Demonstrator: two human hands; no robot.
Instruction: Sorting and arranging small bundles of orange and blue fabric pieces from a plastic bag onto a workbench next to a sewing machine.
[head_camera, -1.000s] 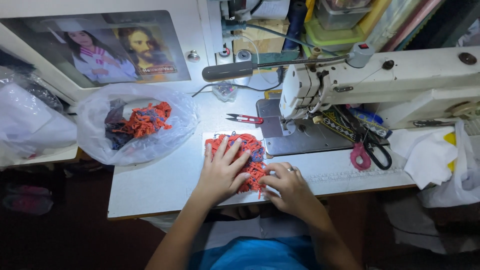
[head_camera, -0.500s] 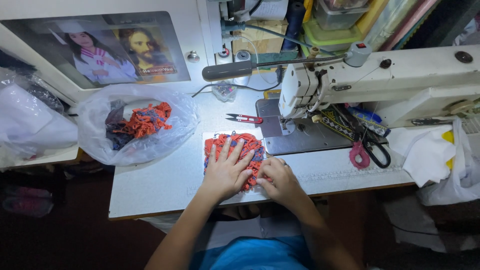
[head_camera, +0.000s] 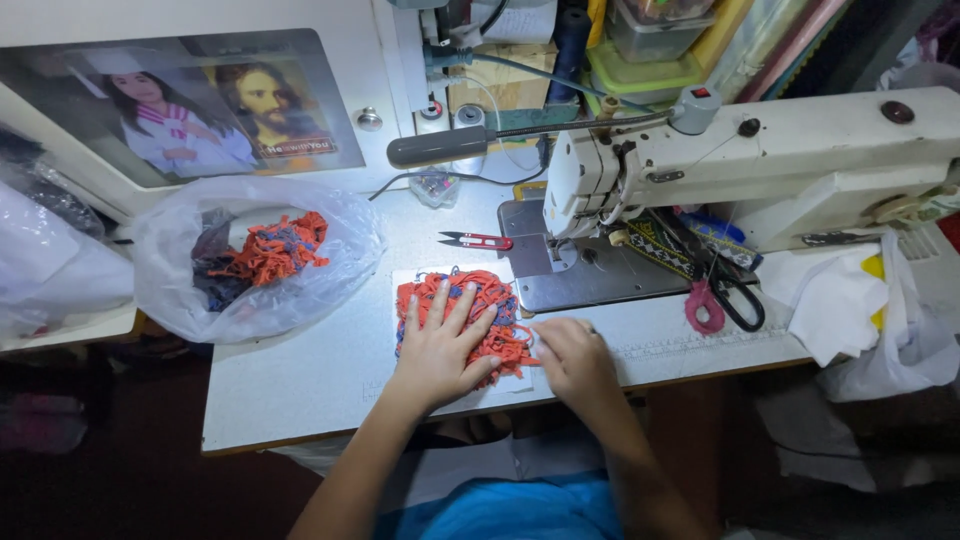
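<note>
Orange and blue cord pieces (head_camera: 478, 300) are sitting in a flat pile on the white table (head_camera: 300, 385), right in front of the sewing machine (head_camera: 760, 170).

Looks like sorting is only partway along: plenty more are waiting in the plastic bag (head_camera: 255, 260). Left hand (head_camera: 440, 345) is lying flat, fingers spread wide, pressing the pile, grasping nothing. Right hand (head_camera: 572, 358) is loosely curled at the pile's edge, fingertips touching it; can't tell if it's pinching anything. Red snips (head_camera: 478, 240) are lying just beyond.

Clear plastic bag (head_camera: 255, 265) of orange scraps beside framed rectangular pictures (head_camera: 190, 115).
</note>
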